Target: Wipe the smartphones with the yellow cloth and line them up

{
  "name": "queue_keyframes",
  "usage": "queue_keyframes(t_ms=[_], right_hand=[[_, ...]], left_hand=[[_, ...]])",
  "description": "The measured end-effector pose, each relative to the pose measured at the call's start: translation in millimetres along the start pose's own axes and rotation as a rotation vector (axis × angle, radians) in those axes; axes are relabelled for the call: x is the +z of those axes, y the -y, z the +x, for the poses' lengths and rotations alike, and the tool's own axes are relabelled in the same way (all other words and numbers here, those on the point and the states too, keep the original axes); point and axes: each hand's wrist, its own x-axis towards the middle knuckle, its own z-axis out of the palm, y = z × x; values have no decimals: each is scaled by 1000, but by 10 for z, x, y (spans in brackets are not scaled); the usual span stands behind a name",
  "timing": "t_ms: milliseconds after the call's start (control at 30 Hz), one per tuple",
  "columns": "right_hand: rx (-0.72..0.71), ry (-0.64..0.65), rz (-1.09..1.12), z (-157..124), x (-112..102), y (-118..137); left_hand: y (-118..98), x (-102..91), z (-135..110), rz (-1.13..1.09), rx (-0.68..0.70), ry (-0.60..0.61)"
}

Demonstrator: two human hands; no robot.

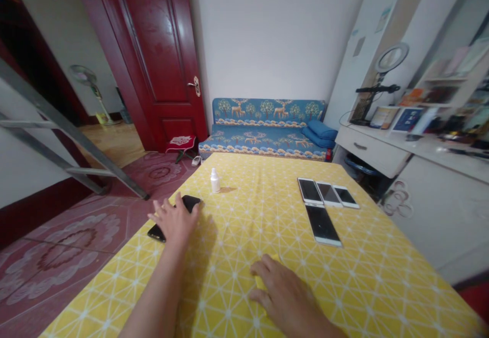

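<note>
My left hand (175, 221) is over a black phone (191, 203) near the table's left edge. Its fingers are spread and cover the phone's middle; whether they touch it I cannot tell. Closer to me, my right hand (286, 292) is curled round a yellow cloth (260, 283), which blends with the tablecloth and is mostly hidden by the fingers. A small white bottle (215, 181) stands upright beyond my left hand. Towards the right lie several phones: a white-edged one (323, 224) in front, and behind it a row with a dark-screened phone (310, 191), a grey-screened phone (328, 194) and a smaller phone (346, 196).
A yellow patterned tablecloth (244, 216) covers the table. Behind it is a blue sofa (260, 134). To the left are a metal ladder (76, 132), a red stool (181, 143) and a red door (153, 48). A white cabinet (428, 200) flanks the right side.
</note>
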Motion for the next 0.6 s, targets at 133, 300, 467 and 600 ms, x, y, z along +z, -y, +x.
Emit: queue_keyframes(t_ms=[133,300,467,600], right_hand=[[50,-64,83,12,16,-49],[-28,17,221,-93,-99,-151],[-22,-10,180,-96,-169,-124],[74,-170,208,18,-97,-161]], left_hand=[[169,-11,79,193,-139,304],[151,-89,62,209,-127,291],[127,-167,58,219,-103,182],[-52,-215,45,-120,-11,102]])
